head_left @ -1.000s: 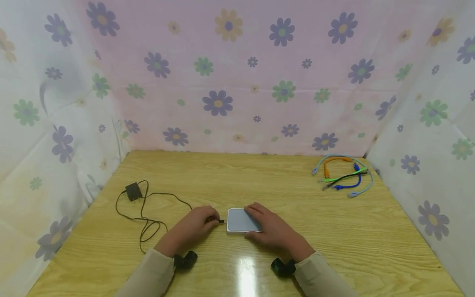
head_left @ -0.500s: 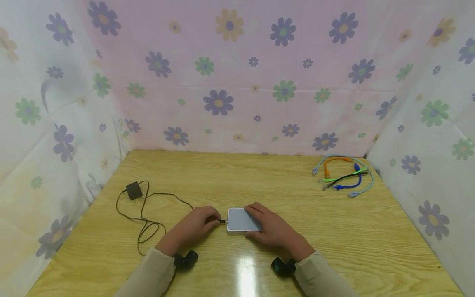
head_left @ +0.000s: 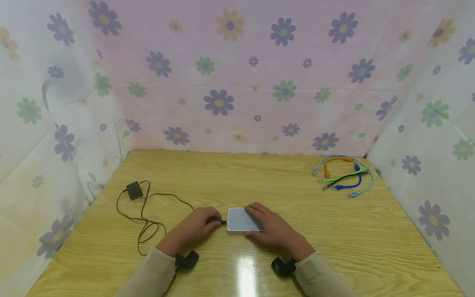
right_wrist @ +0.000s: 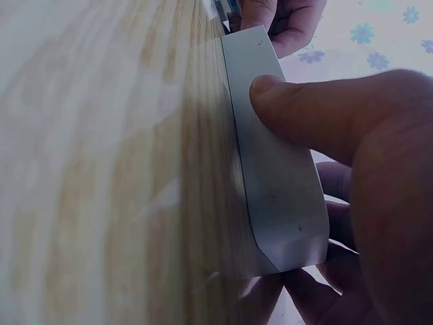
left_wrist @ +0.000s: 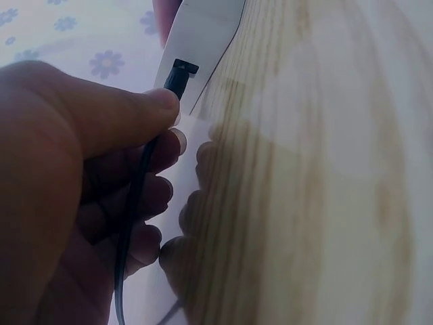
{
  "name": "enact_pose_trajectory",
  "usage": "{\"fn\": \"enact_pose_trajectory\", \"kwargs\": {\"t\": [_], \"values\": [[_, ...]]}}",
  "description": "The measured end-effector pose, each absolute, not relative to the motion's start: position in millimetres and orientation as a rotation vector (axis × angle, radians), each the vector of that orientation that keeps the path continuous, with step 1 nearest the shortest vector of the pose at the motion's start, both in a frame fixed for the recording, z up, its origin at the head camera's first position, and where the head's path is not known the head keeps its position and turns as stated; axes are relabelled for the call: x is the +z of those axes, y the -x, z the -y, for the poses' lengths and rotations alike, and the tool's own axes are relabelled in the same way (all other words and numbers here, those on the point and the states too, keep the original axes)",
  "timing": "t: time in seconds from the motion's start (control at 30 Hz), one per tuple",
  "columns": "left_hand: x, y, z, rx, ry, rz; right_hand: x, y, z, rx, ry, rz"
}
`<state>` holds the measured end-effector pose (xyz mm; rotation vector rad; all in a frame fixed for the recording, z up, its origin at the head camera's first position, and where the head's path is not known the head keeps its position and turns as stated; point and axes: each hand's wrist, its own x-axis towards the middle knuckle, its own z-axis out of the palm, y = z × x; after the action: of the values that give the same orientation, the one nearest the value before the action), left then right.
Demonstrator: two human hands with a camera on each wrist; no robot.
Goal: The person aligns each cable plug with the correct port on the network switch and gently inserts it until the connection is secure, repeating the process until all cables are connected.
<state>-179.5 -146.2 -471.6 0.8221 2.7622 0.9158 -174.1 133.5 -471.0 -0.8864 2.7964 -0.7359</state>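
A flat white box-shaped device [head_left: 241,220] with a grey top lies on the table before me. My left hand [head_left: 200,225] pinches a black cable plug [left_wrist: 177,82] between thumb and index finger, its tip right at a dark port in the device's left end. From the plug a thin black cable [left_wrist: 132,217] runs down past the curled fingers. On the device's right half rests my right hand [head_left: 272,229], its thumb [right_wrist: 277,101] against the near side and the fingers over the far side, gripping it. The fingers partly hide the grey top.
At the left lies a black power adapter [head_left: 134,190], with its looped cord [head_left: 146,220] spread toward my left wrist. Several short network cables in orange, blue, black, green and light blue [head_left: 365,190] lie at the back right. Flowered cloth [head_left: 256,74] hangs around the wooden table [head_left: 237,177].
My left hand has shifted slightly right, bringing the plug closer to the device, and less of its metal tip shows. The cord's loop has shifted a little. My right hand stays put.
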Motion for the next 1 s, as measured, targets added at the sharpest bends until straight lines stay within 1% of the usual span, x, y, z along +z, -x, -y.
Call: {"fn": "enact_pose_trajectory", "kwargs": {"t": [1.0], "values": [[-470.1, 180.4, 138.3, 0.916, -0.829, -2.776, -472.1, 174.9, -132.9, -0.725, 0.961, -2.819]]}}
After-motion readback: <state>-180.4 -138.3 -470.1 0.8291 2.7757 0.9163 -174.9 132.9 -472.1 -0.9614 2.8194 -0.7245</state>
